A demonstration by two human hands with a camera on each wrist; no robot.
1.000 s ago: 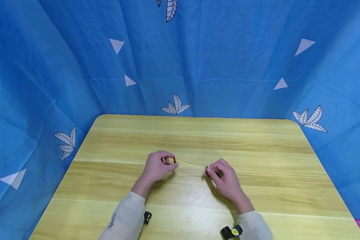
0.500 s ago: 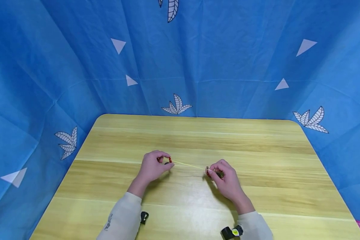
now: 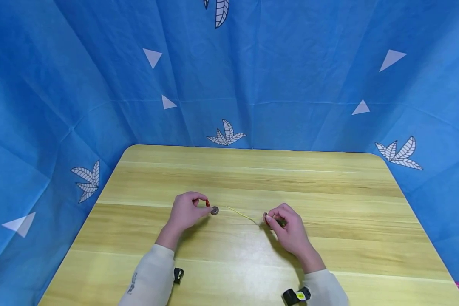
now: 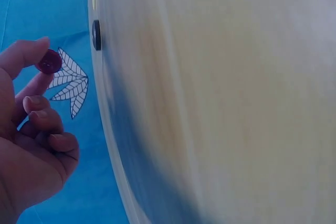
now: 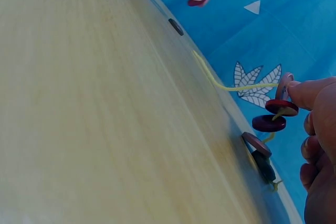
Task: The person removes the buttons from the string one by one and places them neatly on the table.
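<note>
My left hand [image 3: 185, 210] pinches a red button [image 4: 50, 62] between thumb and index finger. A dark round button [image 3: 214, 210] lies on the table just right of those fingertips. With thumb and finger, my right hand [image 3: 288, 225] pinches a brownish button [image 5: 284, 85] threaded on a yellow string [image 5: 218, 83]. From the pinch, the string's free end reaches left across the gap between the hands. Several more buttons [image 5: 269, 123], red, brown and dark, hang on the string below the right fingertips, where a knot shows at the bottom.
The wooden table [image 3: 237, 174] lies under both hands. A blue patterned curtain [image 3: 298, 76] stands along its back and sides. Black wrist cameras, such as the right one [image 3: 295, 296], sit beside the sleeves.
My left hand has moved left with the red button, uncovering the dark button. The string, stretched straight between the hands before, now curves loosely with its left end free. The right hand stays nearly still.
</note>
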